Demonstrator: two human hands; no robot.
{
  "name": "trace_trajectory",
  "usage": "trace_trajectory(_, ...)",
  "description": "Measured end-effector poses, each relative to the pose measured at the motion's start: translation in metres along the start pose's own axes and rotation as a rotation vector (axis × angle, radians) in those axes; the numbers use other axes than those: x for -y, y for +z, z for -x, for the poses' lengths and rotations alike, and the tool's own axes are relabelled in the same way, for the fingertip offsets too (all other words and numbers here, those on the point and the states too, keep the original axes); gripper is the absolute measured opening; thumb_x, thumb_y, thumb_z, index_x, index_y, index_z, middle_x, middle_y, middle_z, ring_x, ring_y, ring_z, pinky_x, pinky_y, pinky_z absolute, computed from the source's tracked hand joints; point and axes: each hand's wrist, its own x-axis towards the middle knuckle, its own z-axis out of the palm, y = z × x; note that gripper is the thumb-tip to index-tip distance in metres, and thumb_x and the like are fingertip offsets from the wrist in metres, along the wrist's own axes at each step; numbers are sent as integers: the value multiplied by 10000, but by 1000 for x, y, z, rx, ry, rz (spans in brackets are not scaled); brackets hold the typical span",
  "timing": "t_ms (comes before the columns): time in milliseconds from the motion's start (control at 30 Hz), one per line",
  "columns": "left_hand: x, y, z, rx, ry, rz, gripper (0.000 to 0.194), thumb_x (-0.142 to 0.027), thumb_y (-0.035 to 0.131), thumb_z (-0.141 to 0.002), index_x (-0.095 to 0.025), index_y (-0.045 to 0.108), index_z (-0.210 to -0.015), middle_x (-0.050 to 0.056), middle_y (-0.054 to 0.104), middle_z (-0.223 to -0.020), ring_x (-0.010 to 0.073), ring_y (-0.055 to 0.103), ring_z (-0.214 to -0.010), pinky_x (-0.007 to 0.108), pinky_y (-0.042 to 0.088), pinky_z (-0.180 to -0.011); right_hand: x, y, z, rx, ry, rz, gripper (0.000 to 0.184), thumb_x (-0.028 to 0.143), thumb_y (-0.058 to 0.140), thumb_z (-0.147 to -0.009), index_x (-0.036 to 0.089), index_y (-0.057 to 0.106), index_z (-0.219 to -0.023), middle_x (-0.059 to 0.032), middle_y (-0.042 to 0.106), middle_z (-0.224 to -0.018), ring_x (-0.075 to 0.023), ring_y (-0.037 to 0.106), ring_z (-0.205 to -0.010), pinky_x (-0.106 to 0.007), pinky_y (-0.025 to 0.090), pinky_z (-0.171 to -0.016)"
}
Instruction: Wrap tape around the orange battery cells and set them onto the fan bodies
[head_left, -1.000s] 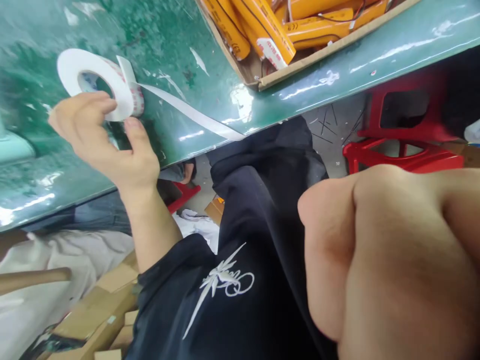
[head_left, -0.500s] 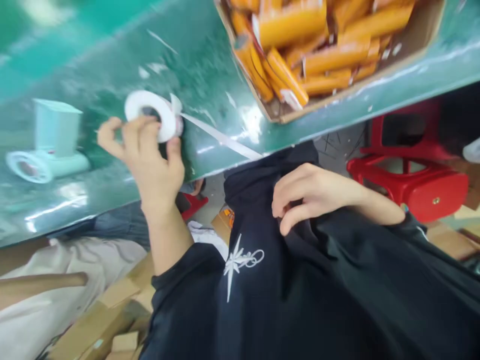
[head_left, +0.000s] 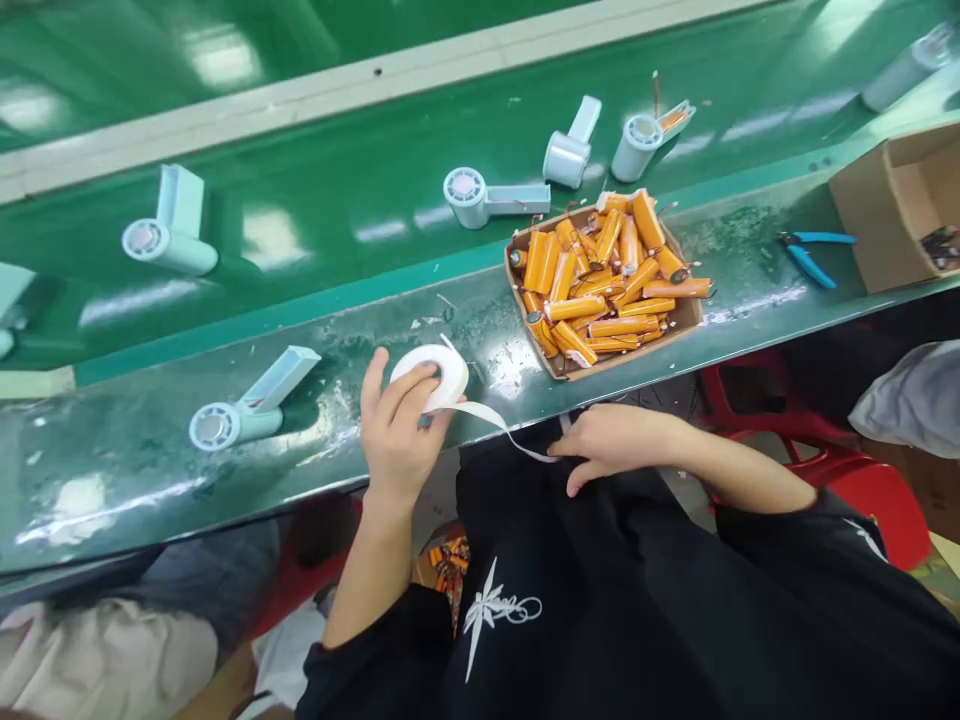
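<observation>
The left hand (head_left: 397,440) grips a round white tape roll (head_left: 453,368), apparently to steady it. Nearer, the right hand (head_left: 619,438) holds its narrow white strip (head_left: 486,412), likely for control.

Bright, cool overhead light falls on the scene; its sources lie outside the view. Pale reflections streak the green conveyor belt (head_left: 337,190), and glare whitens patches of the glossy tabletop (head_left: 352,390). Wide-angle distortion stretches the margins. The black clothing (head_left: 600,600) appears underexposed; the lower left corner is softly blurred.
</observation>
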Motion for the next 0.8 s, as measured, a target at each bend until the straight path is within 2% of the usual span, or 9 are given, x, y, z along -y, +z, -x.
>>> trace_trajectory(133, -10, 13, 2, -64, -6, 130, 318, -382, 777, -962, -264, 636, -1222, 97, 754, -1199, 363, 713, -1344, 692, 485, -1280, -20, -49, 2, -514, 173, 219, 306, 294, 615, -1125, 207, 782, -1366, -124, 839, -1256, -258, 753, -1121, -398, 566, -1024)
trace_trajectory(167, -16, 17, 1, -61, 9, 157, 358, -392, 764, -959, -261, 615, -1258, 113, 734, -1239, 372, 678, -1389, 705, 453, -1294, -25, -61, -2, -573, 231, 312, 333, 255, 587, -1122, 210, 764, -1401, -131, 826, -1304, -282, 717, -1182, -444, 540, -1071)
trace_trajectory(233, -27, 21, -2, -18, 55, 168, 362, -401, 683, -993, -258, 590, -1313, 143, 705, -1299, 386, 577, -1501, 713, 404, -1310, -34, -78, -10, -562, 303, 453, 354, 212, 567, -1103, 220, 765, -1396, -131, 825, -1287, -314, 655, -1231, -496, 499, -1100)
trace_trajectory(333, -39, 24, -6, 37, 117, 88, 276, -352, 567, -1051, -283, 608, -1314, 136, 719, -1301, 374, 509, -1541, 681, 404, -1298, -42, -85, -19, -603, 305, 458, 361, 186, 531, -1089, 247, 796, -1327, -105, 833, -1200, -309, 642, -1222, -503, 495, -1101)
trace_trajectory(400, -42, 24, -6, 37, 143, 32, 265, -307, 598, -1036, -304, 639, -1298, 120, 741, -1271, 381, 508, -1521, 657, 444, -1262, -44, -82, -19, -778, 301, 359, 390, 221, 540, -1084, 260, 765, -1400, -93, 820, -1241, -300, 668, -1223, -507, 528, -1107)
trace_trajectory(500, -43, 24, -7, 9, 176, 21, 308, -245, 672, -994, -317, 676, -1293, 112, 763, -1231, 392, 519, -1479, 617, 528, -1178, -43, -77, -13, -1006, 321, 178, 564, 299, 571, -1075, 273, 583, -1639, -93, 785, -1301, -270, 728, -1158, -464, 613, -1017)
trace_trajectory(600, -43, 24, -10, -15, 189, 50, 324, -207, 687, -992, -310, 690, -1299, 116, 777, -1229, 381, 526, -1453, 579, 577, -1119, -38, -82, -7, -983, 367, 148, 658, 338, 593, -1062, 281, 496, -1710, -79, 783, -1228, -235, 751, -1017, -403, 643, -899)
trace_trajectory(733, -44, 24, -15, -12, 196, 43, 299, -213, 702, -996, -301, 714, -1281, 112, 782, -1244, 377, 534, -1454, 566, 588, -1107, -25, -101, 11, -710, 522, 385, 477, 267, 596, -1004, 215, 769, -1446, -112, 802, -1072, -269, 736, -969, -430, 616, -902)
trace_trajectory(800, -44, 24, -17, 3, 205, 40, 284, -215, 698, -1007, -288, 713, -1281, 115, 782, -1244, 375, 534, -1452, 564, 579, -1125, -20, -109, 21, -648, 540, 410, 459, 249, 588, -979, 216, 806, -1381, -102, 808, -1023, -262, 728, -924, -411, 601, -866)
